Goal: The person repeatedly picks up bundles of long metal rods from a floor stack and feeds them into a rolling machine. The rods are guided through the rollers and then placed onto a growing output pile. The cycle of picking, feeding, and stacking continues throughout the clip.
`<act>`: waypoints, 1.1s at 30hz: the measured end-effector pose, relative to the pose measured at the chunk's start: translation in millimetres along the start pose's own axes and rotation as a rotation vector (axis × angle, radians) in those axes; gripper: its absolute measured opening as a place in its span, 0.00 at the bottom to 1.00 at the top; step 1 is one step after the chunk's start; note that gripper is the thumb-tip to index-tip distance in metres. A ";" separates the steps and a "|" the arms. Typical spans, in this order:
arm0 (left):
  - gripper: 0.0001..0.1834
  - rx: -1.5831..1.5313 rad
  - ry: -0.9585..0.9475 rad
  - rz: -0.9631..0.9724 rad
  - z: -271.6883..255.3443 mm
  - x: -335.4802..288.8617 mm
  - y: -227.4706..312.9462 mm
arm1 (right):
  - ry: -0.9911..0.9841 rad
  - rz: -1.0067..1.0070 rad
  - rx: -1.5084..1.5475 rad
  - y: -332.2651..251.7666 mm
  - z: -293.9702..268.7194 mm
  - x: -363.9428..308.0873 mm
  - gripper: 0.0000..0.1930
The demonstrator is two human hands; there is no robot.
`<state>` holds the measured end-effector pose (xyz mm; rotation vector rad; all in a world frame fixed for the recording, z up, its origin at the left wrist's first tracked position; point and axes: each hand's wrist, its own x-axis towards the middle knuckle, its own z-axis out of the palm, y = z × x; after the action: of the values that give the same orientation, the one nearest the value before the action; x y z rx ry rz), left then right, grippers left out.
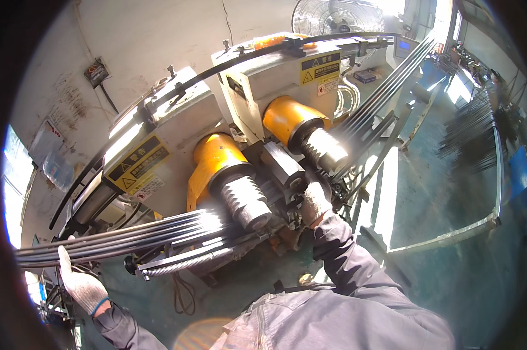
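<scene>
A bundle of long dark metal rods [129,239] runs from the far left into a machine with two ribbed metal rollers, the left roller [244,201] and the right roller [323,150]. My left hand [83,286], in a pale knit glove, is at the bundle's left end. One digit lies upright across the front of the rods, and a fingertip shows just above them. Between the rollers, beside a square metal block [282,165], is my gloved right hand [316,203]. Its fingers reach into the machine's shadowed parts, and their grip is hidden.
Yellow housings [216,154] sit behind the rollers on a pale machine body with warning labels. The rods continue on the upper right [386,81]. A curved dark rail [199,76] arches over the back. A metal floor frame [450,236] and a fan [336,18] stand farther off.
</scene>
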<state>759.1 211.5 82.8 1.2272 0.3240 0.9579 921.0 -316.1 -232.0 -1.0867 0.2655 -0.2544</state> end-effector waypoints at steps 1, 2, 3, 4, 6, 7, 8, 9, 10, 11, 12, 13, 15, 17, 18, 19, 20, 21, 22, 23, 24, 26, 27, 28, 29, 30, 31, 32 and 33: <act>0.26 -0.009 0.006 -0.010 22.2 1.5 6.6 | -0.016 -0.024 -0.026 -10.0 2.2 0.3 0.14; 0.25 0.068 -0.064 0.100 42.3 -2.9 10.3 | -0.031 -0.049 -0.051 -21.0 5.5 0.5 0.14; 0.23 0.055 -0.058 0.146 66.1 -5.9 9.1 | -0.051 -0.146 -0.174 -33.2 7.9 0.7 0.15; 0.23 0.010 -0.082 0.104 84.6 -12.9 13.1 | -0.068 -0.266 -0.322 -45.1 9.9 0.5 0.16; 0.24 -0.028 -0.201 0.112 118.7 -28.3 21.4 | -0.044 -0.313 -0.443 -63.1 15.5 -1.7 0.16; 0.24 -0.014 -0.216 0.142 135.2 -35.3 25.3 | -0.054 -0.311 -0.385 -69.9 16.8 -2.6 0.16; 0.25 0.019 -0.252 0.169 148.9 -42.8 29.4 | -0.027 -0.293 -0.357 -74.8 17.0 -3.7 0.17; 0.25 0.026 -0.240 0.148 163.5 -46.5 32.5 | -0.076 -0.380 -0.411 -78.1 15.7 -4.9 0.19; 0.24 0.039 -0.298 0.165 176.3 -49.6 33.7 | -0.087 -0.455 -0.636 -79.6 14.3 -5.2 0.22; 0.24 0.038 -0.288 0.139 187.0 -51.9 33.9 | -0.103 -0.545 -0.766 -80.0 11.5 -5.2 0.26; 0.23 0.092 -0.314 0.156 197.3 -53.5 33.4 | -0.107 -0.627 -0.862 -79.1 9.2 -4.0 0.28; 0.22 0.098 -0.360 0.152 205.7 -54.9 32.1 | -0.109 -0.711 -0.957 -77.8 6.3 -2.4 0.30; 0.14 0.286 -0.376 0.076 220.1 -58.5 30.8 | -0.133 -0.762 -1.003 -74.3 1.4 2.0 0.33; 0.12 0.623 -0.463 0.331 233.0 -66.9 28.1 | -0.162 -0.662 -0.948 -71.0 -2.1 5.6 0.33; 0.12 0.687 -0.653 0.620 243.1 -67.5 29.9 | -0.163 -0.677 -0.917 -69.9 -3.3 6.6 0.33; 0.12 0.788 -0.755 0.821 254.6 -69.0 30.5 | -0.163 -0.704 -0.904 -69.2 -3.8 7.1 0.33; 0.12 0.861 -0.840 1.036 266.4 -70.3 31.4 | -0.161 -0.710 -0.906 -68.8 -3.9 6.8 0.33; 0.12 1.043 -0.843 1.162 276.9 -72.0 30.0 | -0.158 -0.717 -0.909 -68.9 -3.7 6.1 0.33; 0.12 0.923 -0.923 1.298 286.4 -73.5 29.0 | -0.155 -0.724 -0.911 -69.2 -3.1 4.8 0.33; 0.12 0.882 -0.957 1.389 293.0 -72.7 28.9 | -0.152 -0.692 -0.927 -69.8 -2.4 3.8 0.32; 0.11 0.960 -0.813 1.642 303.4 -73.6 24.2 | -0.160 -0.618 -0.815 -70.6 -1.3 2.6 0.30; 0.13 0.707 -0.951 0.924 302.8 -74.6 19.8 | -0.181 -0.498 -0.641 -72.1 0.8 1.5 0.26; 0.14 0.511 -0.950 0.752 300.9 -74.2 17.5 | -0.164 -0.434 -0.610 -72.8 1.9 1.9 0.22; 0.14 0.499 -1.005 0.833 300.1 -72.3 15.8 | -0.152 -0.393 -0.632 -73.7 2.7 2.2 0.18; 0.14 0.515 -1.033 0.826 297.9 -70.8 14.3 | -0.146 -0.417 -0.684 -74.0 3.4 2.8 0.17; 0.15 0.533 -1.055 0.817 295.4 -68.4 13.8 | -0.140 -0.441 -0.736 -74.2 3.8 3.1 0.16; 0.15 0.570 -1.030 0.864 294.3 -66.5 12.9 | -0.133 -0.466 -0.787 -74.4 4.0 3.2 0.16; 0.15 0.608 -1.003 0.912 293.0 -64.4 12.6 | -0.136 -0.454 -0.784 -74.3 4.6 3.5 0.16; 0.15 0.641 -0.999 0.979 293.1 -62.4 12.6 | -0.135 -0.439 -0.768 -74.5 4.7 3.2 0.16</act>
<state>915.5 -25.3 180.0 2.3730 -0.9162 0.9078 920.2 -346.2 -163.6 -1.9178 -0.0136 -0.4891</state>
